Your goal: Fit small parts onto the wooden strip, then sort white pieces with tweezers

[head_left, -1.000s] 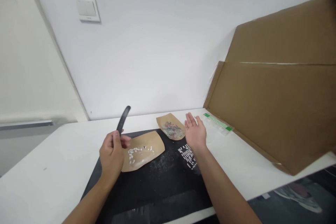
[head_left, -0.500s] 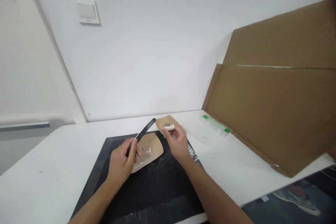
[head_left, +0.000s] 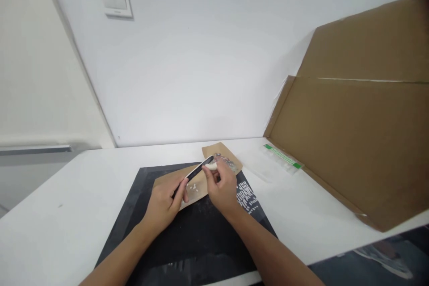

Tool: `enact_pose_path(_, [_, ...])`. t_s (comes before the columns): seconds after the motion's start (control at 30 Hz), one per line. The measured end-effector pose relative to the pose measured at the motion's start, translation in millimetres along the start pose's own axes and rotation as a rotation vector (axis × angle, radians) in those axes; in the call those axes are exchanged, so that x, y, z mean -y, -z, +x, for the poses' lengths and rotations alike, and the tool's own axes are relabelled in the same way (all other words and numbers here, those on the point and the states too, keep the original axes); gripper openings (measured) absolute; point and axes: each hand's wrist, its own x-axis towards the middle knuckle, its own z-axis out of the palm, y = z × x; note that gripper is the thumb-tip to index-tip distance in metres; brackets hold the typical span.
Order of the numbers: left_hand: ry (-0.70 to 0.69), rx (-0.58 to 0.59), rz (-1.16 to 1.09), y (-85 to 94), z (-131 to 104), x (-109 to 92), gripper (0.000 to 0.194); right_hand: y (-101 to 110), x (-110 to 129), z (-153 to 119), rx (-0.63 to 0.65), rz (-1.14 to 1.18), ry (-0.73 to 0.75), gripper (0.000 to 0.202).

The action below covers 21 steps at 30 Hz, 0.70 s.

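Observation:
Closed round a slim black stick with a pale edge [head_left: 198, 170] is my left hand [head_left: 165, 201]. My right hand [head_left: 224, 190] pinches a small white piece [head_left: 211, 166], which lies against or very near the stick's far end. Beneath the hands, a brown paper sheet [head_left: 164, 176] holds several tiny white bits. A second brown paper [head_left: 209, 149] with small shiny, clear items on it lies just behind my right hand. Both papers are on or beside a black mat [head_left: 208, 237].
Rows of small white pieces [head_left: 246, 196] lie on the mat's right side. Farther right are a clear plastic packet with a green label [head_left: 283, 157] and a large open cardboard box [head_left: 355, 143]. A shoe [head_left: 385, 259] shows below the white table [head_left: 308, 219].
The stick has tilted lower, and its far end has come to the white piece in my right hand. The view has shifted slightly, and more white pieces show on the right.

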Motion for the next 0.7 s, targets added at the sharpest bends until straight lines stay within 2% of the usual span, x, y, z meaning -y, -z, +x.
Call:
enact_pose_path(0.07, [-0.005,0.001,0.005,-0.7,-1,1,0.042,0,0,1,-0.015,0.006,-0.017,0.029])
enact_pose_path(0.2, [0.006,-0.017,0.009,-2.2,-2,3,0.045,-2,0,1,0.109,0.005,0.068,0.031])
enact_pose_path(0.33, [0.010,-0.005,0.018,-3.3,-3,4,0.045,0,-5,6,-0.002,-0.032,-0.021,0.026])
enact_pose_path(0.4, [0.004,-0.003,0.026,-3.6,-3,3,0.045,2,-7,8,0.013,-0.017,-0.018,0.027])
enact_pose_path(0.5, [0.000,-0.022,0.028,-3.4,-3,1,0.045,4,-8,9,0.108,-0.014,0.061,0.032])
enact_pose_path(0.63, [0.009,-0.027,0.022,-2.8,-3,0,0.046,5,-10,12,0.017,-0.041,-0.008,0.025])
enact_pose_path(0.7, [0.012,-0.016,0.019,-3.1,-4,0,0.046,5,-10,13,0.016,-0.024,-0.029,0.023])
